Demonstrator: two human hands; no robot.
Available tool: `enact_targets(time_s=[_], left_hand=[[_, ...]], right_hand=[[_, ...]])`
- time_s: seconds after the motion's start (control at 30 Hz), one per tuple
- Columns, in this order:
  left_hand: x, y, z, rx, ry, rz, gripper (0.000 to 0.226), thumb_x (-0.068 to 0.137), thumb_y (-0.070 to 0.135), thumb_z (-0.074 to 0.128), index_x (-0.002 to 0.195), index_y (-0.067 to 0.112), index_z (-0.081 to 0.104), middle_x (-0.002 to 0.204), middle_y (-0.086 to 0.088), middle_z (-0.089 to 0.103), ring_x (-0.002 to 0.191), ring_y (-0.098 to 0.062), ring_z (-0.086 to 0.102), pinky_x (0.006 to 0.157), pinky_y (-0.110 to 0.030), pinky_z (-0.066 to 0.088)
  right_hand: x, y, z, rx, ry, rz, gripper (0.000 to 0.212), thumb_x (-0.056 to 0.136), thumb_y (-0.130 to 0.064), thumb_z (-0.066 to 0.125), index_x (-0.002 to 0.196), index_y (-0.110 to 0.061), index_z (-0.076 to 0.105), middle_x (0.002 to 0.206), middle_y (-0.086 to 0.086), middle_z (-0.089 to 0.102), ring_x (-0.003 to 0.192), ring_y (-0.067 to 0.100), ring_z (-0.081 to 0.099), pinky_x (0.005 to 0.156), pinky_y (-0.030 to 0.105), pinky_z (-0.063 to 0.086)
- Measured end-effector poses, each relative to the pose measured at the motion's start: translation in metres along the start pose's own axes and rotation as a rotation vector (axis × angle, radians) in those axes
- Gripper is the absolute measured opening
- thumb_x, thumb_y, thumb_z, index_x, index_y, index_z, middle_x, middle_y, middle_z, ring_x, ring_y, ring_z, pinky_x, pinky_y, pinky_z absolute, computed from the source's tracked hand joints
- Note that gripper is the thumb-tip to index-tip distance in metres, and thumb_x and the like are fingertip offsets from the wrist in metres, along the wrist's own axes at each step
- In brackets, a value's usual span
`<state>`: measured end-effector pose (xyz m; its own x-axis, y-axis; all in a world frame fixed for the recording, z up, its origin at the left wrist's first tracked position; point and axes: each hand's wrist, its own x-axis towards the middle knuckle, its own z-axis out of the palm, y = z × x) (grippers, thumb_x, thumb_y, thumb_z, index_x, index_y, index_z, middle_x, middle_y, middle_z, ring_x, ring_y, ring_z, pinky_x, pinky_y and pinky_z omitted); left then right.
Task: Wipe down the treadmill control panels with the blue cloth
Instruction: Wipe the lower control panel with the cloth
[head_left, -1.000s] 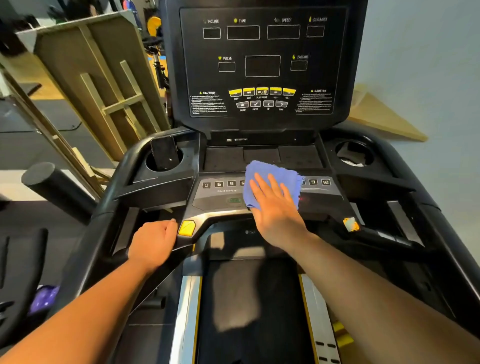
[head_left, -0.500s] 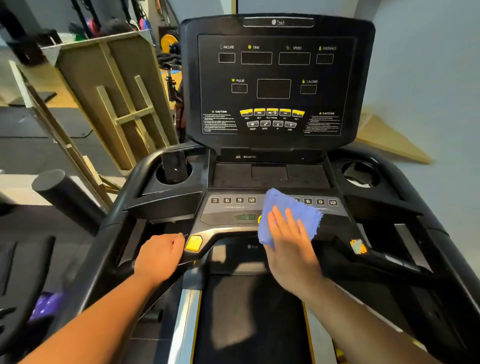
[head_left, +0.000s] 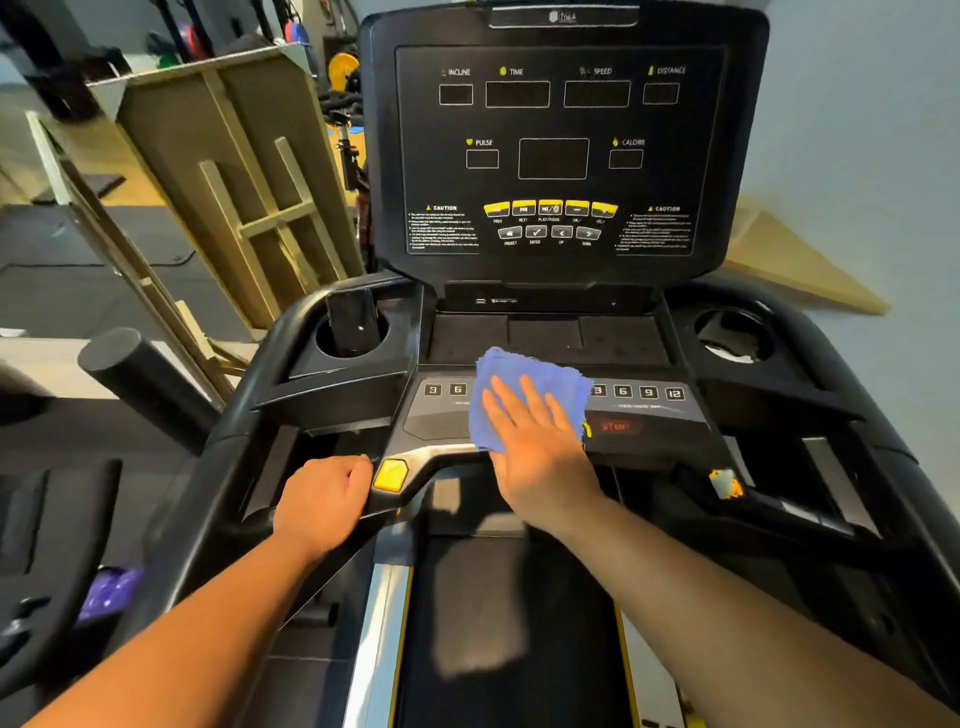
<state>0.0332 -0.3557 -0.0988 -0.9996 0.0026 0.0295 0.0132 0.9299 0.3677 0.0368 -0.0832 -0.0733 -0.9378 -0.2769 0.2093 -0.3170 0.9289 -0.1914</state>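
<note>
The right hand (head_left: 540, 457) lies flat, fingers straight, pressing the blue cloth (head_left: 524, 395) onto the lower control panel (head_left: 644, 415) of the treadmill. The cloth spreads under and beyond its fingertips, covering the middle buttons. The left hand (head_left: 324, 501) is curled around the handlebar (head_left: 249, 415), just beside a yellow button (head_left: 390, 475). Beyond both hands stands the upright display (head_left: 561, 150).
</note>
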Motion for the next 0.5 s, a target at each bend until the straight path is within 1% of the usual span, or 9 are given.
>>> enact_targets(time_s=[0.07, 0.13, 0.17, 0.23, 0.33, 0.4, 0.43, 0.5], left_hand=[[0.0, 0.0, 0.001, -0.002, -0.011, -0.01, 0.051, 0.102, 0.036, 0.031, 0.067, 0.018, 0.062, 0.064, 0.0, 0.065, 0.06, -0.011, 0.059, 0.054, -0.022, 0.038], [0.001, -0.001, 0.002, -0.003, -0.013, -0.022, 0.049, 0.104, 0.033, 0.034, 0.067, 0.018, 0.062, 0.064, -0.001, 0.065, 0.06, -0.011, 0.059, 0.054, -0.022, 0.039], [0.001, -0.002, 0.003, -0.006, -0.012, -0.028, 0.048, 0.104, 0.032, 0.035, 0.066, 0.018, 0.061, 0.064, 0.0, 0.064, 0.059, -0.011, 0.059, 0.054, -0.023, 0.039], [0.0, -0.003, 0.005, 0.001, -0.011, -0.03, 0.048, 0.104, 0.033, 0.034, 0.065, 0.019, 0.06, 0.063, 0.0, 0.063, 0.059, -0.011, 0.06, 0.055, -0.024, 0.041], [0.002, -0.004, 0.006, -0.013, -0.012, -0.022, 0.049, 0.104, 0.034, 0.034, 0.066, 0.019, 0.061, 0.064, 0.001, 0.064, 0.061, -0.011, 0.06, 0.057, -0.025, 0.043], [0.002, -0.003, 0.006, -0.016, -0.011, -0.029, 0.049, 0.104, 0.034, 0.033, 0.066, 0.019, 0.061, 0.064, 0.001, 0.065, 0.061, -0.011, 0.06, 0.057, -0.025, 0.042], [0.002, -0.003, 0.005, -0.009, -0.012, -0.03, 0.05, 0.103, 0.035, 0.032, 0.066, 0.019, 0.061, 0.064, 0.0, 0.064, 0.06, -0.011, 0.06, 0.056, -0.025, 0.042], [0.003, -0.005, 0.005, -0.009, -0.015, -0.025, 0.053, 0.1, 0.04, 0.027, 0.066, 0.018, 0.061, 0.063, -0.001, 0.064, 0.06, -0.012, 0.06, 0.058, -0.028, 0.047]], right_hand=[[0.005, 0.007, 0.0, 0.049, 0.009, 0.049, 0.062, 0.093, -0.033, 0.029, 0.15, -0.014, 0.045, 0.159, 0.004, 0.038, 0.149, 0.03, 0.032, 0.119, 0.05, 0.026], [-0.012, 0.005, 0.002, 0.031, 0.058, 0.068, 0.063, 0.091, -0.028, 0.032, 0.149, -0.011, 0.046, 0.157, 0.007, 0.043, 0.147, 0.034, 0.035, 0.117, 0.054, 0.03], [-0.024, -0.001, 0.005, 0.016, 0.035, 0.064, 0.065, 0.088, -0.028, 0.031, 0.149, -0.011, 0.046, 0.155, 0.008, 0.044, 0.145, 0.036, 0.036, 0.116, 0.055, 0.032], [-0.03, -0.014, 0.008, -0.021, -0.009, 0.035, 0.066, 0.087, -0.031, 0.032, 0.147, -0.011, 0.048, 0.154, 0.009, 0.046, 0.144, 0.039, 0.037, 0.116, 0.055, 0.032], [0.0, -0.023, 0.012, -0.014, 0.032, -0.054, 0.062, 0.092, -0.033, 0.032, 0.149, -0.012, 0.046, 0.158, 0.007, 0.041, 0.147, 0.036, 0.033, 0.119, 0.052, 0.028], [0.013, -0.019, 0.012, -0.023, 0.01, -0.026, 0.062, 0.094, -0.034, 0.03, 0.151, -0.014, 0.043, 0.16, 0.005, 0.037, 0.149, 0.032, 0.031, 0.119, 0.051, 0.029], [0.011, -0.017, 0.012, -0.015, 0.03, 0.001, 0.061, 0.094, -0.032, 0.032, 0.151, -0.013, 0.043, 0.159, 0.006, 0.039, 0.148, 0.031, 0.033, 0.119, 0.051, 0.029], [-0.008, -0.016, 0.012, -0.003, 0.057, 0.031, 0.061, 0.092, -0.026, 0.033, 0.15, -0.01, 0.044, 0.157, 0.01, 0.041, 0.146, 0.034, 0.035, 0.118, 0.052, 0.028]])
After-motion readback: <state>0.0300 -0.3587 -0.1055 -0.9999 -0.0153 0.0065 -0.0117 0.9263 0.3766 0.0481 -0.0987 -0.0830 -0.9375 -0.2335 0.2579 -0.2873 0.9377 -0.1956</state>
